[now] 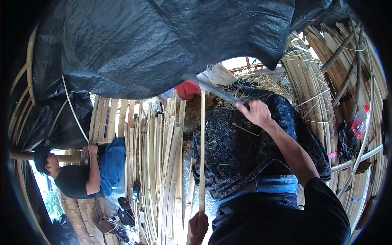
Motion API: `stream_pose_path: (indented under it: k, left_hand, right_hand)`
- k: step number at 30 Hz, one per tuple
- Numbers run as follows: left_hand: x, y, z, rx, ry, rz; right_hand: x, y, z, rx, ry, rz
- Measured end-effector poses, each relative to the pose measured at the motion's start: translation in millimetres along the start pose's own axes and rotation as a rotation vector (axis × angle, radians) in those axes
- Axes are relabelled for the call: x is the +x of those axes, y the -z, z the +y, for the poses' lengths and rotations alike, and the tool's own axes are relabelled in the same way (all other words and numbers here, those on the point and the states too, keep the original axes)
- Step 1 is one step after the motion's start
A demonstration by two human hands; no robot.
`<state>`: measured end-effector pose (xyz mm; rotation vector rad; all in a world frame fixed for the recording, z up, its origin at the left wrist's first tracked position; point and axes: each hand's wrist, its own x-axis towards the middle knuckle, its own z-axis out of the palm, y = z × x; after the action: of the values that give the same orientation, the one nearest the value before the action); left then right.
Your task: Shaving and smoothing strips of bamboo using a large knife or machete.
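My left hand [198, 226], low in the view, is closed round the near end of a long pale bamboo strip [202, 151]. The strip runs nearly straight away from me, past the left side of my lap. Farther off, my right hand [257, 112] grips a long-bladed knife [220, 93]. Its blade points to the far left and is blurred toward the tip. It crosses the strip's far end in the picture; whether they touch I cannot tell. Dark patterned cloth [232, 143] covers my lap below the knife, with a thin shaving [246, 130] lying on it.
Many split bamboo slats [165, 163] lie to my left. Beyond them a person [77, 177] sits handling a thin strip [73, 106]. Black plastic sheeting [163, 45] hangs ahead. Curly shavings [267, 83] lie behind the cloth. A bamboo bundle [308, 85] and a plastic bottle [360, 122] are at right.
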<state>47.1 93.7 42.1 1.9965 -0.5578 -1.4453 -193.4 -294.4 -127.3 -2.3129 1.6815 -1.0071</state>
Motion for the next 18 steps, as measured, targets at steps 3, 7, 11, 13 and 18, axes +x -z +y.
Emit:
stream_pose_path:
  k: [3,7,11,13,18]
  left_hand:
    - [-3,-1,10,0.058,-0.024,0.049]
    - [1,2,4,0.069,-0.070,0.085]
    - [9,0,7,0.169,-0.130,0.042]
    - [11,-4,7,0.154,-0.136,0.034]
    - [15,0,4,0.180,-0.103,-0.043]
  right_hand:
    - [5,-25,21,-0.073,-0.053,0.123]
    - [17,31,-33,0.338,-0.347,-0.232]
    - [7,48,-41,0.392,-0.296,-0.267]
    - [4,47,-43,0.550,-0.309,-0.281]
    - [11,63,-50,1.221,-0.558,-0.434]
